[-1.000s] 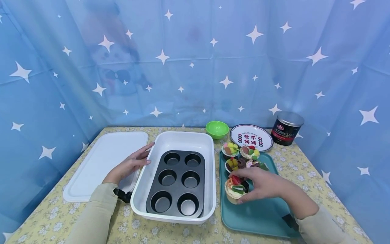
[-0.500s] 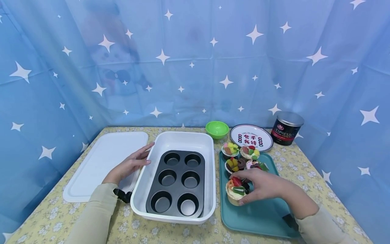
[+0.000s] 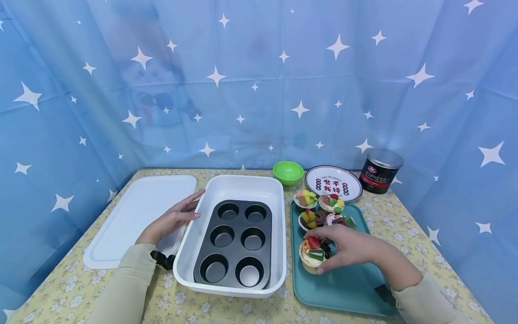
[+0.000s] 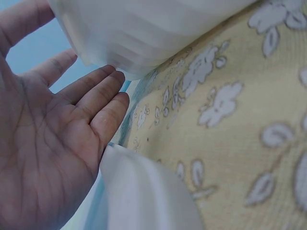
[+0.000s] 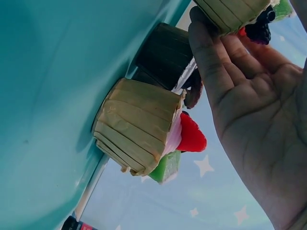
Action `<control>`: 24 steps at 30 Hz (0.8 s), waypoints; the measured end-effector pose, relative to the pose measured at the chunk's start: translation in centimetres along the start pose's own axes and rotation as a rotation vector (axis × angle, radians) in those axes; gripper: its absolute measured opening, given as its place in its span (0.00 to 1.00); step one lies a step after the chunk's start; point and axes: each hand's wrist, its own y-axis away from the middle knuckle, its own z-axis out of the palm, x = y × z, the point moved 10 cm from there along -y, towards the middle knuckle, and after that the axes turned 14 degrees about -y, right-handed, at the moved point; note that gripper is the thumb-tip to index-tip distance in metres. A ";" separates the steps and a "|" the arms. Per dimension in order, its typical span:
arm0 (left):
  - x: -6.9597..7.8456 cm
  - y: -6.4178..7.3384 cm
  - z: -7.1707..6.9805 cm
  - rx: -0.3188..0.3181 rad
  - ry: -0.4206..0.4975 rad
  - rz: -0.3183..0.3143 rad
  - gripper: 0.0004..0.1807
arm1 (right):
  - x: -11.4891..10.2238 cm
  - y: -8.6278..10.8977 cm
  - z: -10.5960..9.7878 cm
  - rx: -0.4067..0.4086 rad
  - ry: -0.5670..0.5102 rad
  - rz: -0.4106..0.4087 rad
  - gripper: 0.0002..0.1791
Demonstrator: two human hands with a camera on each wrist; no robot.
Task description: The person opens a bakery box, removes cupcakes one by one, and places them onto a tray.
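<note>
My right hand (image 3: 348, 245) grips a cupcake (image 3: 310, 258) topped with fruit pieces at the left side of the teal tray (image 3: 336, 292), thumb on its near side and fingers behind. In the right wrist view the held cupcake (image 5: 230, 12) is partly cut off at the top; another cupcake (image 5: 139, 127) in a tan paper cup stands on the tray. With fingers fairly straight, my left hand (image 3: 174, 218) touches the left rim of a white tub (image 3: 180, 270). Inside the tub lies a dark muffin tin (image 3: 238, 243) with bare cups.
Several more cupcakes (image 3: 305, 198) stand toward the tray's far end. Behind them are a green bowl (image 3: 288, 173), an oval plate with red lettering (image 3: 334, 184) and an espresso tin (image 3: 380, 171). A white lid (image 3: 141, 211) lies at the left. Blue curtain surrounds the table.
Over the last second the held cupcake has shifted very slightly, a few pixels down and to the right. My left hand and the tub stay in place.
</note>
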 end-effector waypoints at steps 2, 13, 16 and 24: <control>0.0 0.0 0.0 0.001 0.002 0.000 0.43 | 0.0 0.0 0.0 -0.005 -0.006 0.001 0.47; 0.0 -0.1 0.0 -0.001 -0.008 -0.007 0.43 | 0.1 0.1 0.3 -0.035 -0.060 -0.011 0.46; 0.0 -0.1 0.0 -0.001 -0.009 -0.009 0.43 | 0.1 0.1 0.3 -0.037 -0.058 -0.013 0.45; 0.0 0.0 0.1 -0.001 -0.002 -0.008 0.43 | 0.0 0.1 0.3 -0.044 -0.090 -0.040 0.43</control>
